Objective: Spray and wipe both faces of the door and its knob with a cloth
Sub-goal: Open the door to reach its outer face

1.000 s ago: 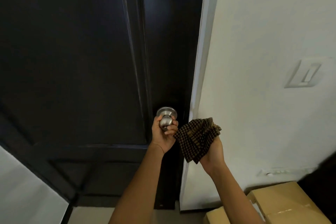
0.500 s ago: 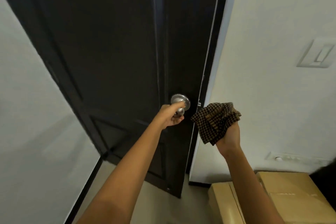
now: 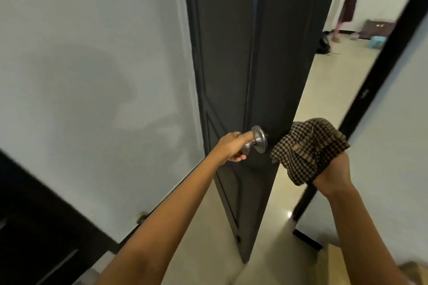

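The smooth, likely slippery knob [image 3: 251,144] is gripped by the closed left hand [image 3: 231,147], while the soft cloth [image 3: 309,149] is bunched in the right hand's [image 3: 333,172] curled fingers.

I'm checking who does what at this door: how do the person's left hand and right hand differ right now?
The left hand is closed around the metal knob of the dark door; the right hand grips a bunched checked cloth.
The left hand touches the door's hardware; the right hand is held off the door's free edge, in front of the open gap.
The left arm reaches farther forward than the right.
Both are bare and closed on something.
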